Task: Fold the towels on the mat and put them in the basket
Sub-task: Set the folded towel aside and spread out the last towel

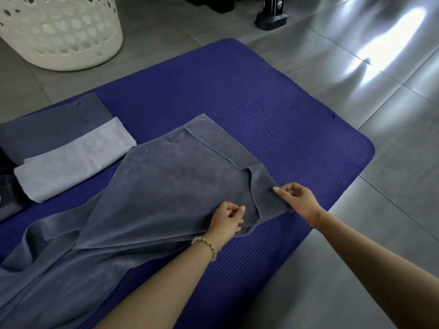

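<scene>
A large grey towel (166, 181) lies spread and rumpled across the blue mat (249, 103), its far edge turned over in a narrow flap. My left hand (226, 220) rests on the towel near its right corner, fingers curled, and seems to pinch the cloth. My right hand (297, 200) pinches the folded-over flap at the towel's right end, index finger stretched out along it. A folded light grey towel (76, 160) and a folded dark grey towel (54, 129) lie side by side at the mat's left. The white perforated basket (61, 32) stands on the floor at the top left.
Grey tiled floor (356, 91) surrounds the mat, with bright glare at the right. A black stand base (270, 20) sits at the top centre. More dark cloth (9, 195) shows at the left edge.
</scene>
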`<state>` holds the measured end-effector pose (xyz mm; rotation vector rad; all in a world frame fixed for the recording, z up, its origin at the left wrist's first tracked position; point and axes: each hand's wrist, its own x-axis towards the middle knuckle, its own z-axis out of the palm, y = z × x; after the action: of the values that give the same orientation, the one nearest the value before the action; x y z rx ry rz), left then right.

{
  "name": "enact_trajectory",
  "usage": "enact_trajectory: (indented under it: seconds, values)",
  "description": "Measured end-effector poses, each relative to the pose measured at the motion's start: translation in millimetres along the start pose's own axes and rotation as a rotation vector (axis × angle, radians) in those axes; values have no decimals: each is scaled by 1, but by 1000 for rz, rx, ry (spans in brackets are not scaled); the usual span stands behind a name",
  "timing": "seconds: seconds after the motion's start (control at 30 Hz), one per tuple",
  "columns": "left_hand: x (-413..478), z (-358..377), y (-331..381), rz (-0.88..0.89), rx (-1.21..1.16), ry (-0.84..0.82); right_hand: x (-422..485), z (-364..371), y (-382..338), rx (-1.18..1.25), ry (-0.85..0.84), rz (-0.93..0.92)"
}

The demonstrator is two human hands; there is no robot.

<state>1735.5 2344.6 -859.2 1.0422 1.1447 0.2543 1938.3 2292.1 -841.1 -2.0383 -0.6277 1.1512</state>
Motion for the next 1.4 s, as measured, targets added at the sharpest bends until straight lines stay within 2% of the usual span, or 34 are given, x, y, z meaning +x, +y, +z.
enact_trajectory:
  seconds: [0.07, 0.13, 0.23, 0.37, 0.5, 0.67, 0.8, 0.9, 1.0, 1.07, 1.17, 1.27, 1.33, 1.4]
  values:
    - [-7, -22, -7, 59, 143, 27, 2, 9, -6, -212, 23, -83]
    - [-15, -49, -7, 124, 288, 38, 5, 21, -19, -459, 43, -248]
    - [-31, -100, -5, 174, 435, 77, 6, 53, -38, -710, -15, -441]
    - [-62, -183, -13, 172, 559, 179, -6, 122, -60, -830, -170, -537]
    - [-113, -278, -30, 115, 765, 210, -33, 200, -79, -946, -345, -675]
    - [-195, -380, -58, 86, 972, 316, -78, 287, -104, -995, -509, -784]
    - [-244, -443, -116, -86, 932, 515, -111, 353, -120, -1017, -638, -813]
    - [-262, -462, -166, -235, 778, 585, -131, 403, -126, -955, -705, -794]
    - [-261, -464, -196, -268, 661, 689, -142, 435, -131, -917, -705, -789]
    - [-263, -467, -201, -252, 675, 727, -148, 456, -132, -939, -686, -786]
    - [-268, -465, -187, -317, 763, 705, -159, 482, -124, -985, -723, -707]
    - [-271, -463, -179, -293, 813, 658, -171, 498, -117, -867, -839, -529]
    - [-277, -463, -184, -199, 550, 599, -176, 506, -118, -709, -829, -438]
    - [-287, -463, -181, -125, 281, 532, -179, 515, -122, -661, -830, -381]
